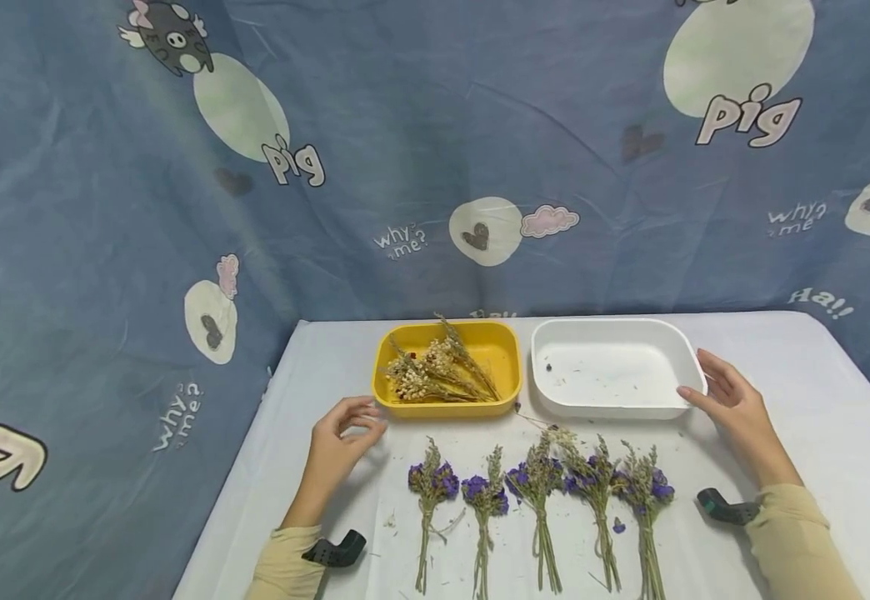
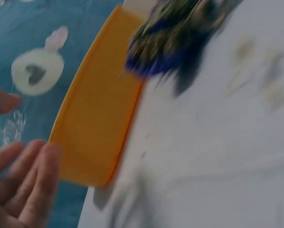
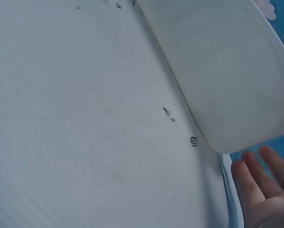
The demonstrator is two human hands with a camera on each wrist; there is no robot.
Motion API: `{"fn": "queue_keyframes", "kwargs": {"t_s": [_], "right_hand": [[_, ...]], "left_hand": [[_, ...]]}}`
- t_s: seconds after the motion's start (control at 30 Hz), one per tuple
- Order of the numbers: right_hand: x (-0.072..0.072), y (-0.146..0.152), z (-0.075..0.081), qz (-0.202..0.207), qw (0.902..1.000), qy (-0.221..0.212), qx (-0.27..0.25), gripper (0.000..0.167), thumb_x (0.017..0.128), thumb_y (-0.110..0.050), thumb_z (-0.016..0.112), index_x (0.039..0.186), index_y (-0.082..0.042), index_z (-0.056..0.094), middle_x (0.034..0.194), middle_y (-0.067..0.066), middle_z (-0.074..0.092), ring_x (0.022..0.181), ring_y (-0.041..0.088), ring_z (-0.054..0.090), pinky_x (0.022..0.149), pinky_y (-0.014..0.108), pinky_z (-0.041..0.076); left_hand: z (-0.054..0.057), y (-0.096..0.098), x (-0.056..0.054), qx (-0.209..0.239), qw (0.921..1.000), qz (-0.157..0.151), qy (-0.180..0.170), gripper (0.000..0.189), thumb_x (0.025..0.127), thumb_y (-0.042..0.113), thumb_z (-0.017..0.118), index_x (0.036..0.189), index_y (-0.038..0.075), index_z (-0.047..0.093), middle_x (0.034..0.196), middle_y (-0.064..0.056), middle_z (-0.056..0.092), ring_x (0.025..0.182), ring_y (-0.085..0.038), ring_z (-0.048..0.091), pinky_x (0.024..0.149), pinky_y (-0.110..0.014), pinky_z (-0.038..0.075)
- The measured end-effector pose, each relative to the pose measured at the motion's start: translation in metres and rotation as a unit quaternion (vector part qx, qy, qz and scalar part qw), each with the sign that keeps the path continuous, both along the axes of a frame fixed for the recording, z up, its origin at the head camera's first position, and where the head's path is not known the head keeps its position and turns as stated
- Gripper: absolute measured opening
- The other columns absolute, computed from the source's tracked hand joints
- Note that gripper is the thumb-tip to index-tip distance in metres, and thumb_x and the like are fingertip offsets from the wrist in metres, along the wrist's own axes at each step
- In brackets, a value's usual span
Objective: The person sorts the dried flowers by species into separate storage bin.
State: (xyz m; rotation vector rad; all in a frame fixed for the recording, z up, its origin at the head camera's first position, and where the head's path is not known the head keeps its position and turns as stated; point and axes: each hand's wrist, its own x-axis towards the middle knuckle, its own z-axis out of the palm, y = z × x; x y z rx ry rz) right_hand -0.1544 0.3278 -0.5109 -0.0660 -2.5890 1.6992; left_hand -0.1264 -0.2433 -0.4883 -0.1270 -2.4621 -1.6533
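yellow tray [image 1: 442, 411]: on the bench [image 1: 315, 358], far side, left of centre. long axis runs left to right, near-parallel to the far edge. holds pale dried flowers [image 1: 435, 367]; their heads lie mostly to the left, stems slanting toward the near right corner, one grassy tip poking over the far rim.

white tray [image 1: 615, 412]: just right of the yellow one, narrow gap between, long axis also left to right. a few dark crumbs [image 1: 548, 367] inside.

left hand [image 1: 347, 435]: at the near left corner of the yellow tray. fingers loosely curved, thumb apart from them, gripping nothing; contact with the tray cannot be told.

right hand [image 1: 731, 402]: at the right end of the white tray. thumb by the near right corner, fingers spread apart from it along the end, not clasped on anything; contact uncertain.

purple bunches [image 1: 431, 483]: five in a row, nearer the person than the trays. long axes run roughly near to far, flower heads pointing toward the trays, stems toward the person. the three on the right lean slightly left at the heads. loose purple blossom [image 1: 618, 526] between the fourth and fifth stems.
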Motion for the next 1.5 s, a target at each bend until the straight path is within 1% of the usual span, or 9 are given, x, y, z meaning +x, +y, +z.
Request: {"fn": "queue_keyframes", "kwargs": {"t_s": [0.1, 0.2, 0.33, 0.43, 0.7, 0.97, 1.2, 1.33, 1.5], "right_hand": [[0.002, -0.002, -0.005, 0.001, 0.9995, 0.010, -0.031, 0.078, 0.103, -0.029, 0.066, 0.166, -0.031, 0.021, 0.173, -0.001, 0.023, 0.158, 0.015, 0.030, 0.105, 0.002, 0.040], [0.003, -0.005, -0.009, 0.002, 0.9981, 0.024, -0.056, 0.078, 0.102, -0.022, 0.067, 0.166, -0.028, 0.023, 0.173, 0.003, 0.022, 0.156, 0.013, 0.032, 0.101, 0.000, 0.042], [0.003, -0.006, -0.012, 0.003, 0.9966, 0.035, -0.075, 0.077, 0.101, -0.017, 0.068, 0.165, -0.024, 0.026, 0.173, 0.003, 0.021, 0.158, 0.013, 0.029, 0.103, -0.001, 0.040], [0.003, -0.007, -0.014, 0.007, 0.9959, 0.039, -0.081, 0.077, 0.101, -0.016, 0.069, 0.165, -0.023, 0.026, 0.174, 0.003, 0.021, 0.159, 0.016, 0.027, 0.104, 0.000, 0.039], [0.001, -0.007, -0.018, 0.006, 0.9978, 0.031, -0.058, 0.078, 0.102, -0.019, 0.067, 0.166, -0.025, 0.023, 0.174, 0.006, 0.020, 0.159, 0.020, 0.028, 0.101, -0.001, 0.041], [0.003, -0.007, -0.017, 0.003, 0.9974, 0.038, -0.061, 0.076, 0.102, -0.018, 0.067, 0.165, -0.025, 0.025, 0.173, 0.008, 0.022, 0.156, 0.015, 0.033, 0.100, -0.001, 0.042], [0.003, -0.004, -0.019, 0.015, 0.9941, 0.046, -0.097, 0.076, 0.101, -0.014, 0.067, 0.165, -0.024, 0.027, 0.173, 0.006, 0.021, 0.155, 0.009, 0.034, 0.099, -0.002, 0.042], [0.001, -0.005, -0.019, 0.013, 0.9943, 0.045, -0.096, 0.076, 0.101, -0.014, 0.068, 0.165, -0.025, 0.027, 0.173, 0.006, 0.021, 0.156, 0.011, 0.033, 0.099, -0.002, 0.042], [0.001, -0.006, -0.019, 0.010, 0.9948, 0.042, -0.092, 0.076, 0.101, -0.015, 0.068, 0.165, -0.025, 0.027, 0.173, 0.007, 0.020, 0.156, 0.012, 0.033, 0.099, -0.001, 0.042]], "left_hand": [[-0.004, 0.009, 0.018, -0.010, 0.9958, -0.037, -0.083, 0.038, 0.087, 0.013, 0.084, 0.119, 0.001, 0.068, 0.102, -0.014, 0.073, 0.077, -0.008, 0.072, 0.066, -0.029, 0.064], [-0.009, 0.018, 0.035, -0.026, 0.9857, -0.064, -0.154, 0.035, 0.085, 0.018, 0.086, 0.111, 0.000, 0.070, 0.093, -0.011, 0.073, 0.067, -0.012, 0.071, 0.058, -0.031, 0.063], [-0.015, 0.027, 0.052, -0.052, 0.9732, -0.079, -0.210, 0.033, 0.086, 0.027, 0.086, 0.100, 0.001, 0.072, 0.082, -0.006, 0.073, 0.057, -0.015, 0.068, 0.050, -0.031, 0.060], [-0.015, 0.034, 0.059, -0.057, 0.9695, -0.074, -0.227, 0.033, 0.085, 0.032, 0.086, 0.092, 0.002, 0.073, 0.073, -0.004, 0.073, 0.052, -0.015, 0.066, 0.046, -0.031, 0.058], [-0.012, 0.043, 0.068, -0.113, 0.9610, -0.068, -0.243, 0.043, 0.081, 0.047, 0.086, 0.066, 0.009, 0.073, 0.049, 0.003, 0.062, 0.037, -0.010, 0.056, 0.044, -0.031, 0.053], [-0.013, 0.052, 0.071, -0.153, 0.9617, -0.071, -0.216, 0.036, 0.080, 0.046, 0.087, 0.067, 0.015, 0.074, 0.049, 0.005, 0.063, 0.037, -0.009, 0.056, 0.067, -0.028, 0.060], [-0.012, 0.057, 0.071, -0.143, 0.9665, -0.061, -0.205, 0.038, 0.080, 0.047, 0.087, 0.066, 0.014, 0.074, 0.050, 0.005, 0.064, 0.036, -0.008, 0.053, 0.050, -0.027, 0.055], [-0.016, 0.060, 0.072, -0.151, 0.9672, -0.050, -0.198, 0.039, 0.078, 0.049, 0.088, 0.063, 0.015, 0.074, 0.050, 0.007, 0.062, 0.042, -0.009, 0.055, 0.052, -0.025, 0.052], [-0.021, 0.064, 0.074, -0.156, 0.9677, -0.066, -0.187, 0.033, 0.080, 0.040, 0.088, 0.066, 0.014, 0.074, 0.052, 0.008, 0.063, 0.049, -0.010, 0.060, 0.063, -0.023, 0.055]]}}
